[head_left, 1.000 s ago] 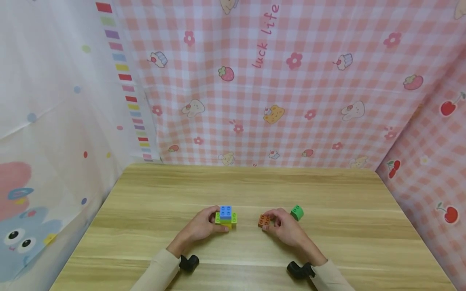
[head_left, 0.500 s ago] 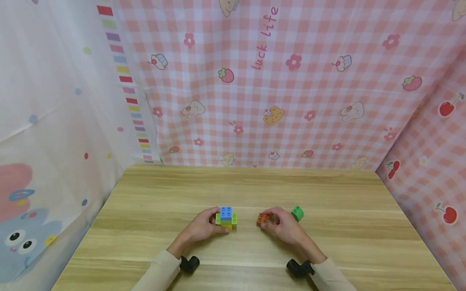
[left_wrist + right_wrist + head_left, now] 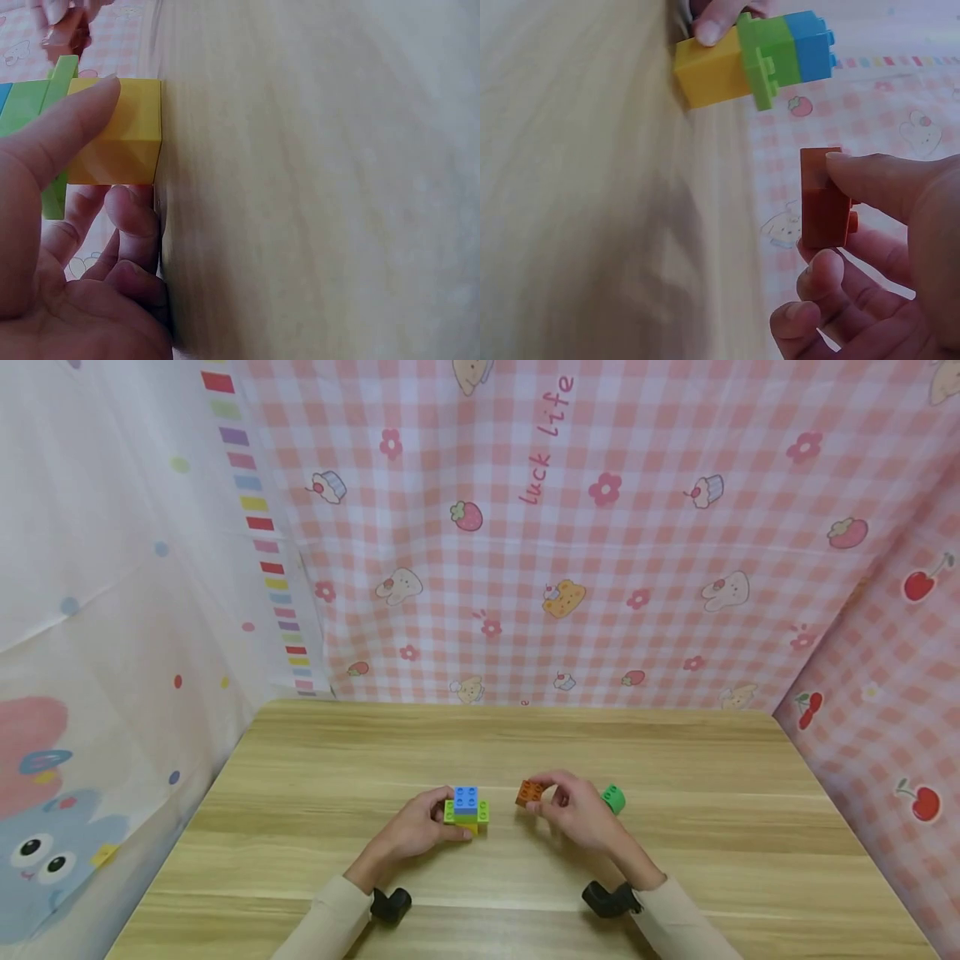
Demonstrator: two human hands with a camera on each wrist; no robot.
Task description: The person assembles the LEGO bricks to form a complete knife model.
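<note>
your right hand pinches the orange brick between thumb and fingers, just right of centre in the head view and lifted clear of the wooden table; the right wrist view shows what the head view cannot: the brick hangs in the air at the lower right of that frame, thumb on one side, curled fingers on the other, with open space between it and the tabletop; your left hand grips the small stack at the centre of the head view, blue brick on top, green in the middle, yellow at the bottom; the left wrist view shows the yellow brick sitting flat on the wood, thumb laid across its side and fingers curled behind it, which the head view hides under the hand; the orange brick and the stack are near each other but apart, nothing between them; just beyond your right hand lies a green round piece, close to the knuckles and untouched; a pink checked cloth backs the table across the upper frame, and a white patterned cloth fills the left side.
</note>
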